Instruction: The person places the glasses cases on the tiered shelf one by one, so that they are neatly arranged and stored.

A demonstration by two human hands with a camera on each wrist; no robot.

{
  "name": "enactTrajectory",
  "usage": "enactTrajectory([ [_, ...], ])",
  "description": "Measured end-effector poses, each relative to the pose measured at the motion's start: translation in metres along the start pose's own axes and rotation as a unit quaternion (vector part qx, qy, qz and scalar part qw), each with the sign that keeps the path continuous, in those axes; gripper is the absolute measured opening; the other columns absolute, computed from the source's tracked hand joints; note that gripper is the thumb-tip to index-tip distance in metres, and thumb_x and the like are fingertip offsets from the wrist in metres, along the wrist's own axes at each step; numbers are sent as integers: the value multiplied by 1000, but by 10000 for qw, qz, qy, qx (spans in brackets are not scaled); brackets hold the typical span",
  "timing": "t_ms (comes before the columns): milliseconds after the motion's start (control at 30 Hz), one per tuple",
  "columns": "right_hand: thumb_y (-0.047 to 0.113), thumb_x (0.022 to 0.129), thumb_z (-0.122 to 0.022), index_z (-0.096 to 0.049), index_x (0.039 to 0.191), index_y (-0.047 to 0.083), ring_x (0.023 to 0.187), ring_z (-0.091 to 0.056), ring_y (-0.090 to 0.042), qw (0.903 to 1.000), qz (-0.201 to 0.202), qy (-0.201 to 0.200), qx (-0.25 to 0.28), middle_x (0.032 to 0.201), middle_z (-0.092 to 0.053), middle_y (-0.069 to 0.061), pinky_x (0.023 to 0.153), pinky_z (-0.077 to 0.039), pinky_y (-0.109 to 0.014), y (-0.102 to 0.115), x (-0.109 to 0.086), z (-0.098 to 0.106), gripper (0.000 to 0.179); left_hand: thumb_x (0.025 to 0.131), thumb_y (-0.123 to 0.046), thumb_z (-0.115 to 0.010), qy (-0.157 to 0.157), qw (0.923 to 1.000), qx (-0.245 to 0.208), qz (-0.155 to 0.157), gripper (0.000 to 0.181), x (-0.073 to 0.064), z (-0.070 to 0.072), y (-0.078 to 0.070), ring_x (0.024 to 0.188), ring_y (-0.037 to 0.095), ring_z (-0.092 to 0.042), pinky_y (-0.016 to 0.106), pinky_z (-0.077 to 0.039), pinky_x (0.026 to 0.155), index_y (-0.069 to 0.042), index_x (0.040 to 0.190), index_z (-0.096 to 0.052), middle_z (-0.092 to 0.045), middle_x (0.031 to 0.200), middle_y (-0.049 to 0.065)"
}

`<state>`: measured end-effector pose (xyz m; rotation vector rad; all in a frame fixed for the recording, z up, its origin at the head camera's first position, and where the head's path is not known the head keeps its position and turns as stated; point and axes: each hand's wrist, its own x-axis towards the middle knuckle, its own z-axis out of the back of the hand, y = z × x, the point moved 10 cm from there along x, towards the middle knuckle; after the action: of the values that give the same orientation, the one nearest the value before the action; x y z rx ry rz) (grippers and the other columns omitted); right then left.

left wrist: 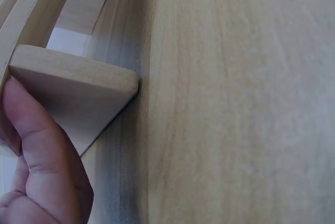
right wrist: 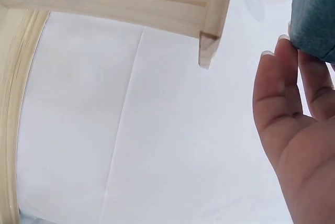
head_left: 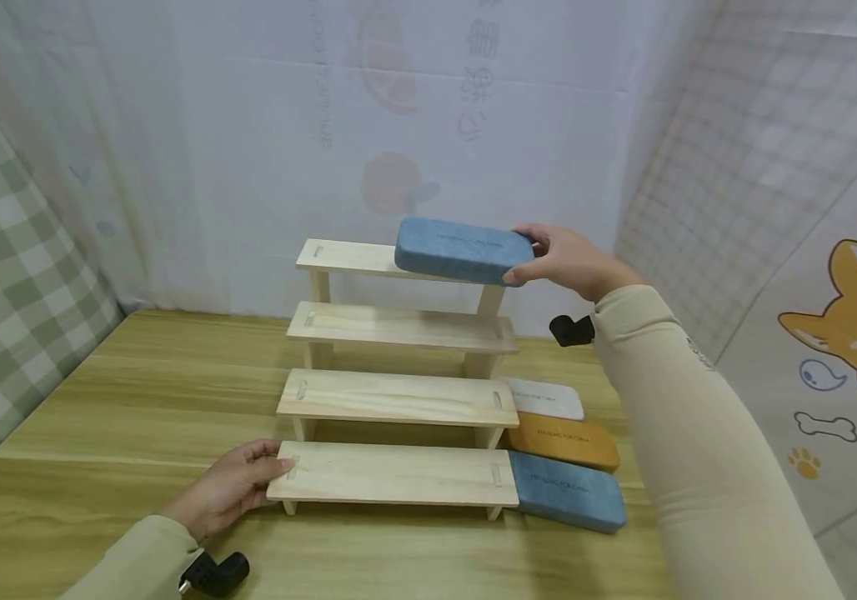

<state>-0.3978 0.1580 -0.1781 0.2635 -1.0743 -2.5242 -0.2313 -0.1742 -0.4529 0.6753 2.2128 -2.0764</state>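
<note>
A tiered wooden display stand (head_left: pixel 398 400) with several step-like shelves stands on the table. My right hand (head_left: pixel 567 260) grips the right end of a blue glasses case (head_left: pixel 466 248), which is level with the top shelf (head_left: pixel 353 255) and hides much of it. Whether the case touches that shelf I cannot tell. In the right wrist view the fingers (right wrist: pixel 272 88) hold the case's end (right wrist: pixel 316 20). At the stand's lower left, my left hand (head_left: pixel 229 487) pinches the end of the bottom shelf (head_left: pixel 398 473), its thumb on top; the left wrist view shows a support leg (left wrist: pixel 73 72) beside the fingers.
Right of the stand lie a white case (head_left: pixel 548 400), an orange case (head_left: pixel 567 442) and another blue case (head_left: pixel 571 492), side by side on the wooden table (head_left: pixel 136 392). A white printed curtain (head_left: pixel 248 150) hangs behind, and checked cloth (head_left: pixel 16 250) hangs at the left.
</note>
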Motion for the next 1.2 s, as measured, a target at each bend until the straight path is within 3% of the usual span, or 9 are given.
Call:
enactTrajectory([
  [533, 16, 83, -71, -31, 150, 12, 122, -42, -28, 9996, 56, 222, -185, 137, -43, -15, 103, -35, -47, 19, 32, -20, 78, 97, -17, -57, -47, 10000, -4, 5, 68, -5, 0, 3, 95, 17, -62, 35, -54, 82, 16, 141, -17, -53, 122, 17],
  [900, 14, 83, -71, -31, 150, 9, 121, -43, -31, 9993, 58, 273, -248, 137, -42, -17, 99, -39, -45, 19, 40, -28, 79, 97, -16, -57, -25, 10000, -74, -18, 71, -5, -7, 3, 97, 18, -62, 36, -54, 83, 17, 142, -15, -51, 126, 21],
  [1200, 13, 84, -71, -34, 149, 10, 121, -43, -29, 9994, -15, 313, -141, 138, -42, -16, 100, -37, -44, 17, 42, -29, 75, 97, -15, -57, -36, 9999, -116, -27, 70, -6, -10, 4, 95, 17, -63, 35, -54, 81, 16, 143, -14, -52, 123, 18],
])
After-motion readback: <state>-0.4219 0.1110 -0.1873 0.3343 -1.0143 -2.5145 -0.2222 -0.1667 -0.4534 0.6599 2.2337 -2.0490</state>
